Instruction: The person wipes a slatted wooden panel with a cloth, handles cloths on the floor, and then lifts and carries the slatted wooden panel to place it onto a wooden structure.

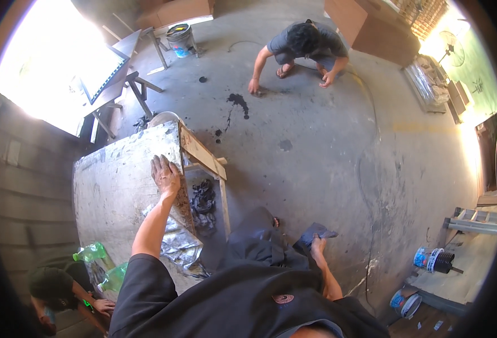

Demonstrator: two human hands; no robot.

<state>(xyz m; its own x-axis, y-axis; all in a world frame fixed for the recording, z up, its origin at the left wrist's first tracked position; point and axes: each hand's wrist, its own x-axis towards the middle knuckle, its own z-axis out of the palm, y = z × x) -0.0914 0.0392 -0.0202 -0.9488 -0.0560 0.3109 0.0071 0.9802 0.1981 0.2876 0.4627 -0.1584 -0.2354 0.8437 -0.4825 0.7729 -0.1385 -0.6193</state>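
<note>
My left hand [166, 177] lies palm down on the stained wooden table [113, 174], near its right edge, with its fingers stretched out. Dark smudges mark its skin. At my right side, away from the table, my right hand [318, 245] is closed around a dark grey-blue cloth [319, 230], which bunches out above the fist. A crumpled silvery sheet [180, 245] lies by the table's near right edge, beside my left forearm. Two clear green plastic bottles [92, 252] rest at the near left part of the table.
A person [305, 45] squats ahead, one hand on the floor by black stains [238, 103]. Another person [54, 284] is low at the near left. Black rags [203, 198] lie beside the table legs. A bucket [181, 40], trestles, cartons, and a ladder [476, 219] stand around.
</note>
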